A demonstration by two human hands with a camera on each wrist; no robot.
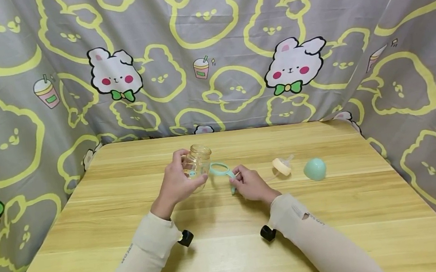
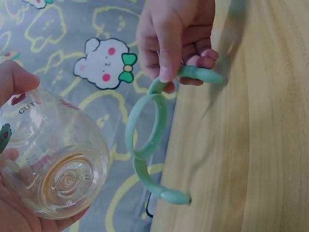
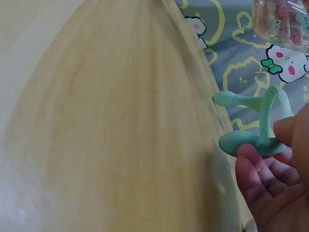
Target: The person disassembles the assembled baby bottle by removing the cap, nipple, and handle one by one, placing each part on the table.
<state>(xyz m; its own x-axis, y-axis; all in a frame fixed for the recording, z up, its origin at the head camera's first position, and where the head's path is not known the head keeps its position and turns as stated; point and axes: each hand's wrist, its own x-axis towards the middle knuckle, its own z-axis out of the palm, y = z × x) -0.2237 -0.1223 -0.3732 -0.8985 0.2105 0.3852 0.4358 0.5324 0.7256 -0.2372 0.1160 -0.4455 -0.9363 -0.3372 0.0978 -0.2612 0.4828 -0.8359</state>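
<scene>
My left hand [image 1: 177, 177] grips a clear baby bottle [image 1: 198, 163] with an amber-tinted neck, its open mouth up, held above the table. Printed pictures and the word "CUTE" show on its wall in the left wrist view, where its ringed base [image 2: 70, 179] faces the camera. My right hand [image 1: 251, 182] pinches one handle of a mint-green two-handled bottle ring [image 2: 137, 125] between thumb and fingers. The ring [image 3: 264, 116] is just right of the bottle in the head view, apart from it, and its other handle [image 3: 236, 99] hangs free.
To the right of my right hand, a nipple with a cream-yellow collar [image 1: 281, 167] and a thin straw lies on the wooden table [image 1: 232, 252]. Beside it sits a mint-green dome cap [image 1: 314, 169]. A patterned curtain [image 1: 225, 30] encloses the table's back and sides.
</scene>
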